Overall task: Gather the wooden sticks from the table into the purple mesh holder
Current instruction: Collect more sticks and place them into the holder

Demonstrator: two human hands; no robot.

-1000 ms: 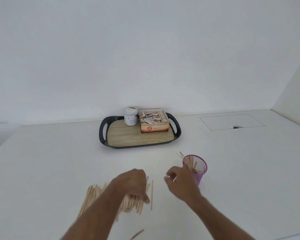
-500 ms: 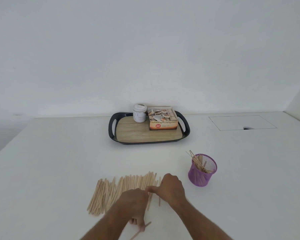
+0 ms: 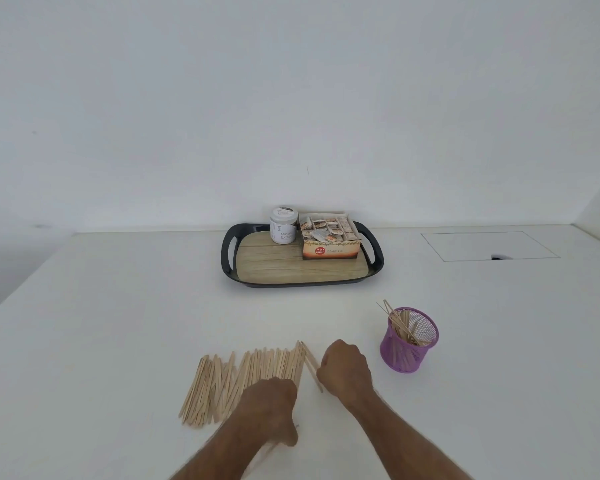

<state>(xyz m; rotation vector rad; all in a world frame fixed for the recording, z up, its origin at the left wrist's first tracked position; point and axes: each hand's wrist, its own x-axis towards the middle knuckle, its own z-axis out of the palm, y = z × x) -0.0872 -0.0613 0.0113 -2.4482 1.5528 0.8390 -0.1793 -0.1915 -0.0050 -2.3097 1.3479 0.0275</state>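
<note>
Two hands: right hand (image 3: 345,370) fingers pinch wooden sticks (image 3: 250,375); left hand (image 3: 269,407) fingers curled, grip unclear; box (image 3: 329,249) beyond reads "Ginger Tea".

Bright, even light, faint shadows, wide-angle bending at edges.

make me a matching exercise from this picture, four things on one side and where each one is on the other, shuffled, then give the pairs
Things
1. purple mesh holder
2. white jar
3. tea box
4. row of wooden sticks

Places
A. on the tray, left of the other item there
B. flat on the table, under and left of the hands
C. on the table, right of the right hand, with sticks in it
D. on the tray, at its right side

Pairs: 1-C, 2-A, 3-D, 4-B
</note>
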